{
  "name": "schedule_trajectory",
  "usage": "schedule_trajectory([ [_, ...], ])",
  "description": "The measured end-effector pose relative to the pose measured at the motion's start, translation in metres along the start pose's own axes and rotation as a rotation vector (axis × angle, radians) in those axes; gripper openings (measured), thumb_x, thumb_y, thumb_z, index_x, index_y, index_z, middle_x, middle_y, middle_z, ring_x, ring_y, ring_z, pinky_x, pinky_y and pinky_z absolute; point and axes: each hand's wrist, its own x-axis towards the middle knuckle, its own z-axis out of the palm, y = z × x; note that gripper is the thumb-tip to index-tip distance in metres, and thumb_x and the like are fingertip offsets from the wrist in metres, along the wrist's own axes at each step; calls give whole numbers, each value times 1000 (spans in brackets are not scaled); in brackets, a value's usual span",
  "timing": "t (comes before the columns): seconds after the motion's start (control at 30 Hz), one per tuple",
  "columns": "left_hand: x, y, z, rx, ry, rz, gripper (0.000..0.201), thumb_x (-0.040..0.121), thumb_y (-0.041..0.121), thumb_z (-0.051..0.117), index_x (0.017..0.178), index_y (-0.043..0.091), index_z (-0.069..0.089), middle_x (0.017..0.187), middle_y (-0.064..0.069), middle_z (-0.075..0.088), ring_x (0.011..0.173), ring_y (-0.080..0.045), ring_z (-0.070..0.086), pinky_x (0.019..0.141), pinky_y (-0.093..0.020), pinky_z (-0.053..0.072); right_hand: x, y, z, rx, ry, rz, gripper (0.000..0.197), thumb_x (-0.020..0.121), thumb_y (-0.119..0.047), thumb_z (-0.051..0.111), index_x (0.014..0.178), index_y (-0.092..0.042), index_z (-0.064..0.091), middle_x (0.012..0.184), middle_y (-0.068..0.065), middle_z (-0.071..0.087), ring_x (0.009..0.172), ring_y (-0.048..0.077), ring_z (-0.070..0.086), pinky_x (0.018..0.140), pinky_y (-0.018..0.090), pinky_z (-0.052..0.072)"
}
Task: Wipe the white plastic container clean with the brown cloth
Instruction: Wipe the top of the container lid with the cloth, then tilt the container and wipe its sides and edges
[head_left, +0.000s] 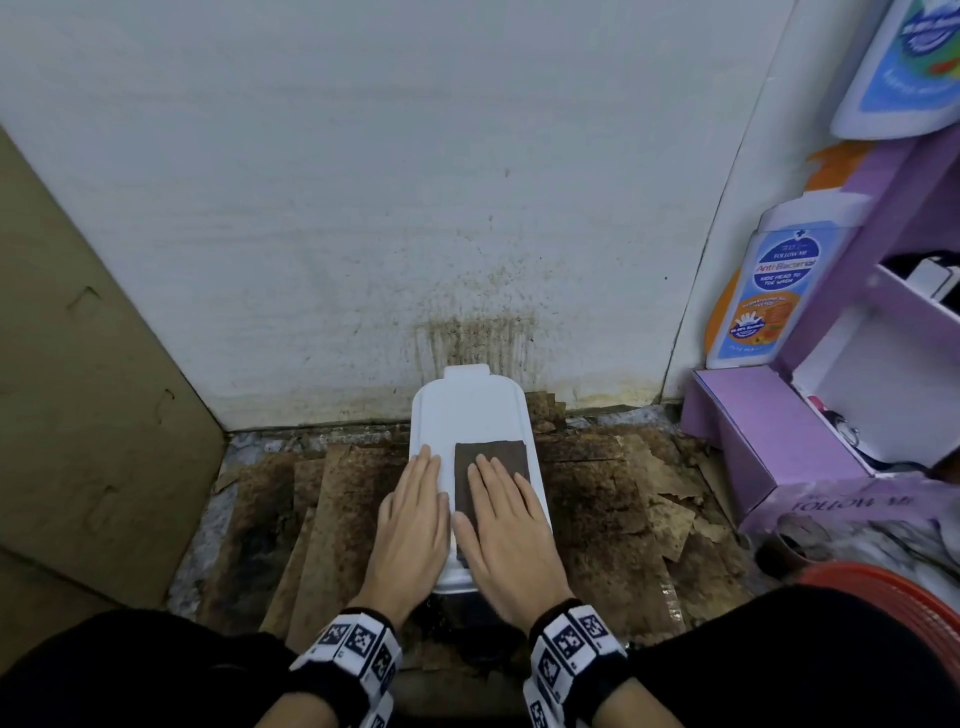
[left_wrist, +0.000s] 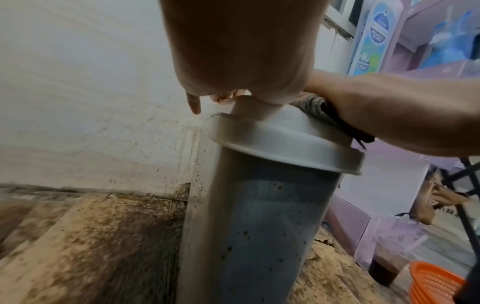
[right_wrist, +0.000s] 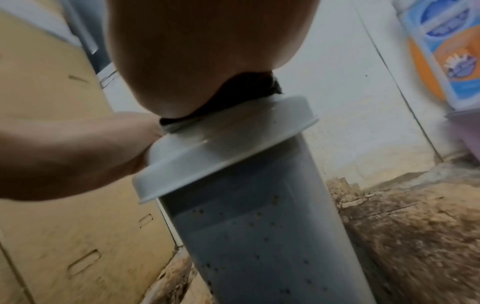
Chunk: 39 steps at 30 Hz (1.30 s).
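Tall white container (head_left: 470, 415) upright on stained boards against the wall. Left hand (head_left: 410, 525) flat on its lid, fingers straight, gripping nothing. Right hand (head_left: 506, 530) pressing the brown cloth (head_left: 488, 460) flat, fingers extended. Risk: hard sideways wiping could tip the narrow container.

Smooth matt plastic container lid (head_left: 470, 415), speckled translucent body (side views); coarse woven brown cloth (head_left: 488, 462)

Head looks down; both wrists look up close, sharing the container (left_wrist: 262, 205)
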Motion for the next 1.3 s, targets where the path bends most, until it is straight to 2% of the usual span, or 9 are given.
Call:
schedule_trajectory([
  [0.33,-1,5,-9,40,-47,-3,82,90,54,-9,163,18,6,170,8,-4,157,-6,0,127,-33,16,-12,2,1,-26,55,192,62,102,-41,32,155,-9,37,162,6,36,151,18,31,123,37,16],
  [0.47,-1,5,-7,11,-40,-12,82,90,54,-9,163,20,5,170,9,-5,157,-4,-2,126,-28,13,-13,1,5,126,68,300,67,102,-45,17,162,-15,17,170,1,13,156,15,12,127,32,5],
  [0.6,-3,0,-4,-25,-33,-18,79,93,54,-6,164,20,6,171,9,-4,157,-3,-3,127,-32,15,-19,10,5,328,45,391,61,107,-40,22,163,-19,6,170,-4,5,156,10,5,128,32,7],
  [0.73,-2,-3,1,-76,2,-13,63,106,44,12,164,19,9,169,12,-3,156,-2,-3,127,-28,12,-22,29,-5,746,-61,547,57,109,-40,29,162,-27,12,168,-10,17,152,7,21,119,22,19],
  [0.83,-4,-7,3,-102,7,-6,56,111,29,24,164,19,9,169,14,-5,156,0,-4,125,-23,6,-21,40,-10,972,-105,634,52,110,-36,28,161,-31,18,164,-13,27,148,8,29,120,26,24],
  [0.93,-3,-10,4,-130,12,-6,56,110,28,25,164,18,10,169,14,-4,155,2,-5,124,-20,4,-17,38,-9,1169,-99,690,52,110,-36,30,160,-35,18,163,-17,27,143,3,32,120,31,27],
  [1.1,-2,-14,-2,-103,-12,-33,56,110,31,22,164,21,7,168,16,-7,155,1,-5,128,-29,7,-17,27,-5,1276,-59,638,64,101,-52,49,157,-42,19,141,-32,38,120,-13,45,96,14,39],
  [1.23,-3,-20,-9,65,8,-44,71,99,48,3,163,19,14,170,9,3,157,-7,3,127,-30,10,-16,19,6,1272,-15,633,66,101,-44,55,156,-44,20,154,-15,44,134,5,50,115,35,42],
  [1.3,-4,-19,-12,76,96,-60,72,97,47,8,160,17,28,169,3,20,156,-13,16,124,-33,16,-13,13,10,1266,0,626,60,104,-41,52,155,-45,22,150,-15,49,130,3,53,112,34,44],
])
